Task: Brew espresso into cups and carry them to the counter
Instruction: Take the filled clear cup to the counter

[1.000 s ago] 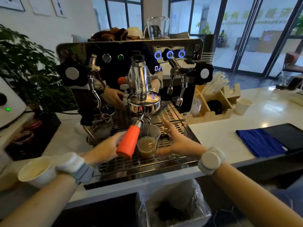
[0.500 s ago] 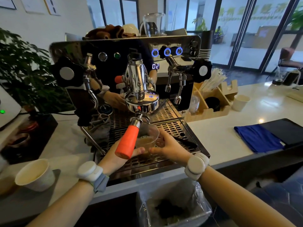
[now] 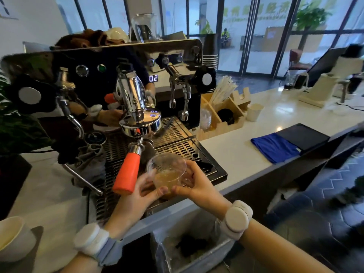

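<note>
Carry step — both hands, left and right, clasp the part-filled clear cup above the drip tray — next needs level transfer to the bench.

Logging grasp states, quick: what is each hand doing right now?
Left hand: closed on the clear cup of coffee, from its left side.
Right hand: closed on the same cup, from its right side.

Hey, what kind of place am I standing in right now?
Likely a café bar: a chrome espresso machine, a wooden organiser of straws on the white counter, and both hands holding a clear plastic cup of coffee.
</note>
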{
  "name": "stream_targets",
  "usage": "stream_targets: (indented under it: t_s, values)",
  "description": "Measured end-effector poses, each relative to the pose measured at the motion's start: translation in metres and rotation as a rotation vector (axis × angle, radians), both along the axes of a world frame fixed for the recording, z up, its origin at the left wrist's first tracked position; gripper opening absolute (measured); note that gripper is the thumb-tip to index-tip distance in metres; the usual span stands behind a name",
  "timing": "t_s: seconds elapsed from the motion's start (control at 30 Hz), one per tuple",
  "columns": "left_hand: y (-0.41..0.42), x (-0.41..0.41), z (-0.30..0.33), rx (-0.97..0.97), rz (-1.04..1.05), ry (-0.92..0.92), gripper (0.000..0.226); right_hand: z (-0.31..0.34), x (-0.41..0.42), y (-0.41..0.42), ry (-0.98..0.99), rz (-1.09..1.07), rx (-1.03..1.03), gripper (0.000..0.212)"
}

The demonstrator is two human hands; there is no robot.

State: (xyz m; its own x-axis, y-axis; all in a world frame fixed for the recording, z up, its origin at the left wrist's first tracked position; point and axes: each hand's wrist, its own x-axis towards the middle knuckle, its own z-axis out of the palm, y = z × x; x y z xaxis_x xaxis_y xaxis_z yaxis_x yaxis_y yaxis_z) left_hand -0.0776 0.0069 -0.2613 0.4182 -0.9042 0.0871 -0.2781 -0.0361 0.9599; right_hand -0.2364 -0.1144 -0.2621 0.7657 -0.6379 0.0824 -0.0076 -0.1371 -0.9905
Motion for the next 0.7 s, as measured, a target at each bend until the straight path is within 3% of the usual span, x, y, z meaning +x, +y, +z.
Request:
stream_targets:
  t_s: [0.23,0.47,0.7]
  values:
    - [-0.034,-0.056,0.009,-0.006,-0.151,-0.018,0.061,0.003,-0.069,-0.018,0.003,-0.095,-0.012,0.071]
    - [-0.100,-0.121,0.017,-0.037,-0.243,-0.034,0.048,0.011,-0.139,-0.074,0.064,-0.193,-0.066,0.069]
    - [-0.202,-0.212,0.010,-0.088,-0.222,-0.022,0.068,0.012,-0.231,-0.165,0.093,-0.240,-0.127,0.075]
